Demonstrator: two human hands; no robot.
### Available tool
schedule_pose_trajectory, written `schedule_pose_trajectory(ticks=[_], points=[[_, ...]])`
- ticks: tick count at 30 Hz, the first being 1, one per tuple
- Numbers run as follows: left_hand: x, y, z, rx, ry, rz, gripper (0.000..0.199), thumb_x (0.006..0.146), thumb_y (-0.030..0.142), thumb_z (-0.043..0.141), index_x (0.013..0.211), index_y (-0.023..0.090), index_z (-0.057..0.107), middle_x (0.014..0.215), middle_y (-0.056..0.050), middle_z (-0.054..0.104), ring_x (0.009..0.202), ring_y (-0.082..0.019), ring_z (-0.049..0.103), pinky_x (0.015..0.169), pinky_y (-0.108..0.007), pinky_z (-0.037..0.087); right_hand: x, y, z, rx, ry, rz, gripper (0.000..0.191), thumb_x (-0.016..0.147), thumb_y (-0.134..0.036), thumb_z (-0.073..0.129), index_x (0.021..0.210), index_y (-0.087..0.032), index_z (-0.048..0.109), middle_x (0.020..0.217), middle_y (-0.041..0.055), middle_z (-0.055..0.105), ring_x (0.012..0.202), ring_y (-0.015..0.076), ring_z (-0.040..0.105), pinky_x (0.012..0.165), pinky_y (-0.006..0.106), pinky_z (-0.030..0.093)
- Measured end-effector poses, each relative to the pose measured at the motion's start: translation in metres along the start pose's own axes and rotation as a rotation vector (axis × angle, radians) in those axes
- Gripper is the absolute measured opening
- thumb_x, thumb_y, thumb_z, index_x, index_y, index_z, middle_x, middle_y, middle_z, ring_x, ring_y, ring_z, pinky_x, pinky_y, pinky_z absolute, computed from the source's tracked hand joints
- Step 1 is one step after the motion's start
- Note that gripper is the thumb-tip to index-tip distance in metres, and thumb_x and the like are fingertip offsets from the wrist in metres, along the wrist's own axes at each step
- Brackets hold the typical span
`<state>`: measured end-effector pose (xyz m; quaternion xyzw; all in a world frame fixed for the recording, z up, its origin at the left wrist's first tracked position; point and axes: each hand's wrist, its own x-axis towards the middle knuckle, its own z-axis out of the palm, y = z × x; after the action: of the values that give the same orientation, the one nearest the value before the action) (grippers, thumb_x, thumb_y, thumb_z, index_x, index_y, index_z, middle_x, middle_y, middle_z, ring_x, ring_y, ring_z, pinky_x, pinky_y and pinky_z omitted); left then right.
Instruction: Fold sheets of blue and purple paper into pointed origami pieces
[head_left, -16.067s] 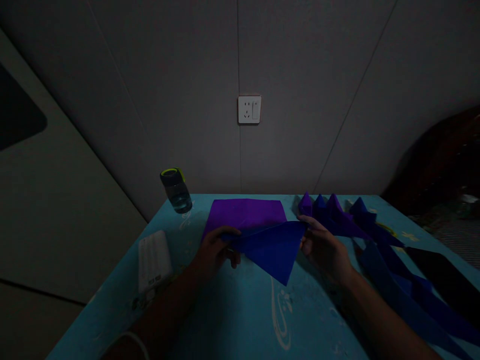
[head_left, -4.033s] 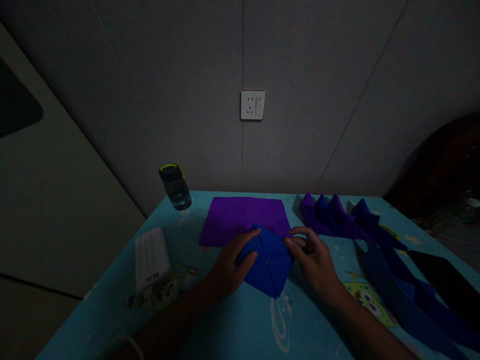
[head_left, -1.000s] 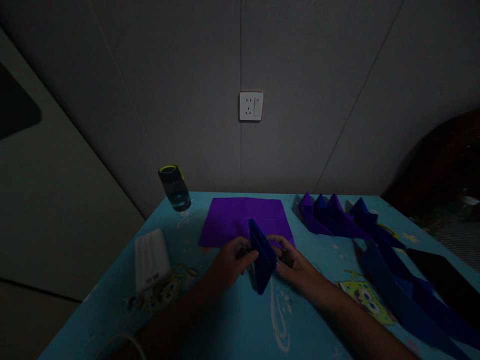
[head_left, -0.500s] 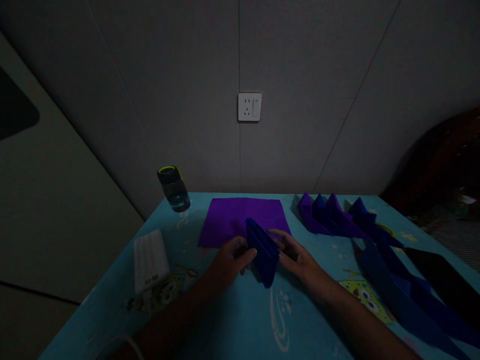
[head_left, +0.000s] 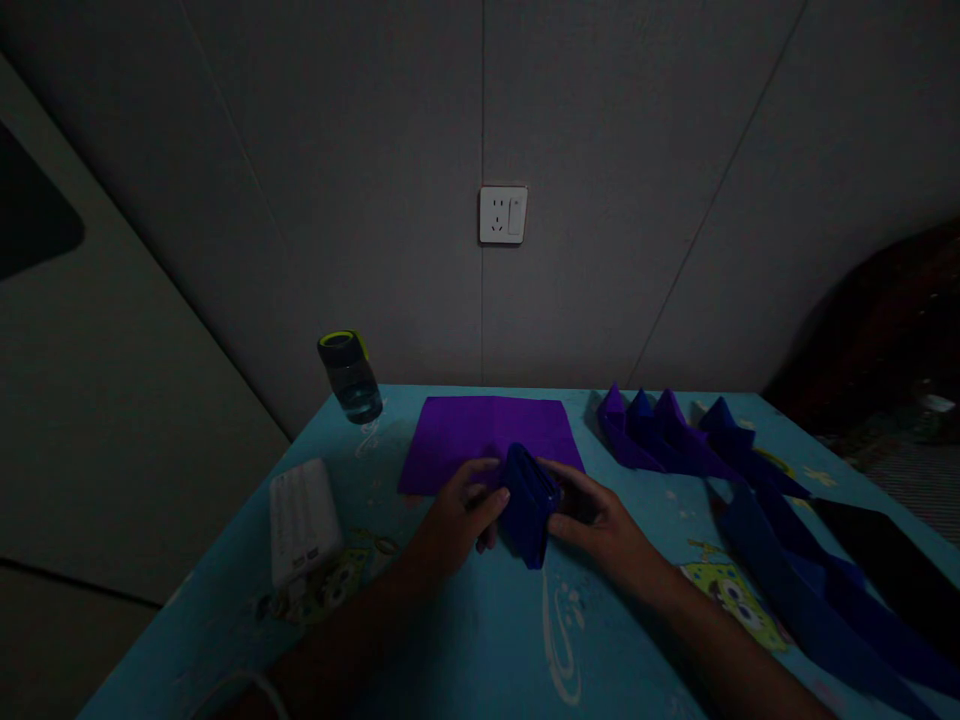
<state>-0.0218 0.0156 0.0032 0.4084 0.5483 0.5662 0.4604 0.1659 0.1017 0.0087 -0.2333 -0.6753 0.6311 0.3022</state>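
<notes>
White box: it lies near the left edge of the blue-green worktop [head_left: 480, 650], closer to the front than the bottle.
Bottle [head_left: 352, 380]: it stands by the back left corner and has a bright green ring on top.
Left hand [head_left: 459, 515]: its fingers are bent and nearly closed, with the thumb and fingers on the left side of the blue folded paper [head_left: 526, 505].
Purple sheet [head_left: 487, 425]: it lies flat near the middle of the back edge.
Blue folded paper: it is up between the two hands, over the middle of the worktop, in front of the purple sheet.
Right hand [head_left: 600, 520]: its fingers are curled a little apart, and they hold the paper's right side.
Small paper boats [head_left: 664, 435]: purple and blue ones sit in a row by the back right corner.
Big blue boat [head_left: 799, 580]: it is along the right edge.
Black flat thing [head_left: 896, 560]: it lies beside that boat, at the right edge.
</notes>
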Motion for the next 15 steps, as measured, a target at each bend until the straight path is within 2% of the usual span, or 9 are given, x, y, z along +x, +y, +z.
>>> schedule_pose_trajectory(ticks=[2,6,9,10,12,14,15], points=[[-0.001,0.001,0.0,0.036,-0.009,0.035,0.06,0.081,0.048,0.062,0.129,0.014,0.047,0.047,0.01,0.048,0.037,-0.009,0.043,0.039,-0.02,0.033,0.0,-0.001,0.001,-0.055,0.034,-0.013,0.059,0.075,-0.046,0.076,0.127,-0.024,0.058,0.117,0.01,0.064,0.108,0.0289,0.058,0.097,0.05,0.043],[-0.006,0.004,0.0,0.153,-0.043,0.08,0.053,0.088,0.047,0.052,0.13,0.014,0.055,0.05,0.005,0.051,0.043,-0.01,0.046,0.045,-0.022,0.037,0.001,-0.001,0.0,-0.193,0.086,-0.039,0.048,0.079,-0.045,0.071,0.122,-0.024,0.061,0.115,0.0092,0.065,0.105,0.0279,0.059,0.093,0.047,0.045],[-0.01,0.004,0.001,0.301,-0.03,0.197,0.049,0.083,0.04,0.062,0.126,0.018,0.06,0.073,-0.002,0.064,0.062,-0.014,0.056,0.058,-0.025,0.044,0.002,-0.001,0.0,-0.231,0.116,-0.071,0.042,0.081,-0.045,0.069,0.115,-0.021,0.064,0.112,0.0086,0.067,0.104,0.0269,0.059,0.092,0.043,0.046],[-0.011,0.004,0.002,0.367,-0.022,0.242,0.043,0.08,0.039,0.066,0.119,0.02,0.065,0.078,-0.003,0.065,0.067,-0.015,0.057,0.062,-0.026,0.045,0.002,-0.001,0.0,-0.237,0.129,-0.07,0.039,0.081,-0.046,0.068,0.11,-0.02,0.066,0.107,0.0079,0.068,0.1,0.026,0.06,0.089,0.041,0.047],[-0.012,0.003,0.002,0.501,-0.015,0.293,0.022,0.079,0.038,0.067,0.089,0.019,0.072,0.069,0.0,0.061,0.064,-0.015,0.054,0.06,-0.026,0.041,0.002,0.0,0.0,-0.258,0.131,-0.042,0.034,0.082,-0.048,0.066,0.095,-0.017,0.069,0.091,0.0053,0.069,0.085,0.0222,0.062,0.077,0.034,0.049],[-0.012,0.002,0.002,0.585,-0.019,0.287,0.03,0.08,0.039,0.064,0.059,0.018,0.061,0.053,0.003,0.046,0.053,-0.012,0.044,0.053,-0.025,0.033,0.002,0.002,0.001,-0.286,0.104,0.0,0.035,0.084,-0.05,0.063,0.081,-0.016,0.068,0.073,0.0018,0.065,0.069,0.0175,0.058,0.063,0.029,0.047],[-0.011,0.002,0.002,0.591,-0.033,0.267,0.036,0.081,0.038,0.062,0.053,0.018,0.055,0.05,0.004,0.04,0.05,-0.011,0.04,0.05,-0.024,0.029,0.001,0.003,0.002,-0.296,0.081,0.016,0.036,0.085,-0.051,0.062,0.077,-0.016,0.067,0.068,0.0006,0.062,0.064,0.0159,0.056,0.059,0.027,0.045]])
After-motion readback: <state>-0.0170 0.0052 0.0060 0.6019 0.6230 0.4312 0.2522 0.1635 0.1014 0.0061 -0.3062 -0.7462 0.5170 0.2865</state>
